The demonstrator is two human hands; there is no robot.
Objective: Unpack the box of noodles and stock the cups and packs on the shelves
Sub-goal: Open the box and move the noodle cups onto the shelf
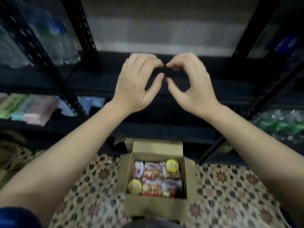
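Bare of any load, both hands are hovering in front of the dark metal shelf (164,76); the left hand (139,81) and right hand (189,81) are curling toward each other, fingertips almost meeting, each grip holding nothing. Probably they are pausing between picks or gauging the vacant shelf space. Below them the cardboard box (154,204) is sitting open on the patterned floor (230,195), flaps spread so the contents are reachable from above. Inside, two yellow-lidded noodle cups (172,165) (134,186) are standing at opposite corners; red and orange noodle packs (152,169) are filling the rest, tightly packed. Water bottles (56,40) are blurring on the neighbouring shelf at left.
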